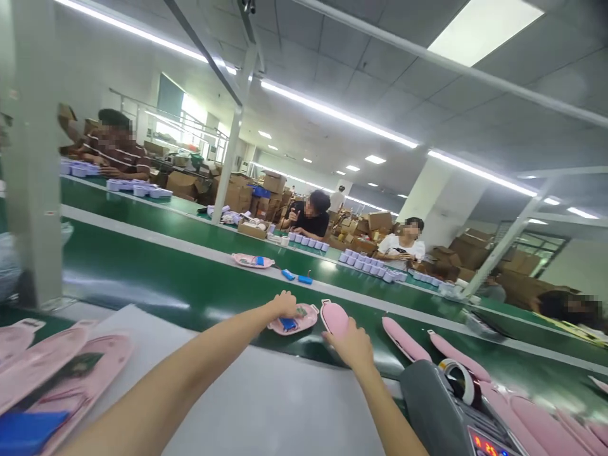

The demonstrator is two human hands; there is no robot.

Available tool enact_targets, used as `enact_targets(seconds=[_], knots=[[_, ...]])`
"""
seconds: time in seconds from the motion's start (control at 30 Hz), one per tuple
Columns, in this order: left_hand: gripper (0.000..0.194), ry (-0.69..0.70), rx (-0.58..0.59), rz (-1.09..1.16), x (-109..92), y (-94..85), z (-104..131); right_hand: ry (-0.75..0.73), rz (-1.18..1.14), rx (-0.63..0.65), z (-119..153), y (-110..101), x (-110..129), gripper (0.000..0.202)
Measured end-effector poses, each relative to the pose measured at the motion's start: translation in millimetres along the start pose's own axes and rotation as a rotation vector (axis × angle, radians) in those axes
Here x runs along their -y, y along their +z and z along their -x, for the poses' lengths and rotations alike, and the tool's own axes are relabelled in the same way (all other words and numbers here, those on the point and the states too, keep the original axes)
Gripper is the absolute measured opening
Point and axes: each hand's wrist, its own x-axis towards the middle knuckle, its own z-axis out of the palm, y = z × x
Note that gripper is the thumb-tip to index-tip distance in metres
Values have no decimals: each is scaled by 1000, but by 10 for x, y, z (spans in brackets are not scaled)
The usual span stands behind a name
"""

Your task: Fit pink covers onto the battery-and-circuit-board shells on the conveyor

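My left hand point(284, 305) is at the far left edge of an open pink plastic shell point(306, 318), its fingers curled over the rim. Inside that shell are a blue battery pack point(287, 323) and a green circuit board. My right hand point(354, 347) grips a second pink shell point(335, 316) with its smooth rounded side up, just right of the first. Thumb and fingers lie on either side of its near end. Both shells are at the green belt's near edge.
A tape dispenser point(434, 405) with a tape roll point(460, 380) stands at right, among pink shells point(541, 421). More shells with a blue battery lie at left. Across the belt point(142, 266) lie another open shell point(253, 261) and blue batteries point(304, 279). Co-workers sit opposite; a post point(38, 158) rises at left.
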Motion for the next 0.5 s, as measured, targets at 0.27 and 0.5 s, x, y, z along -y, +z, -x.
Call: enact_targets(seconds=[0.27,0.5], knots=[[54,90,-93,191,441,-429,522,8,-98,-1,-806,226,232,79],[58,87,-427,472,415,-595,1891,-125,-245,-221,676,-136,-180,54]])
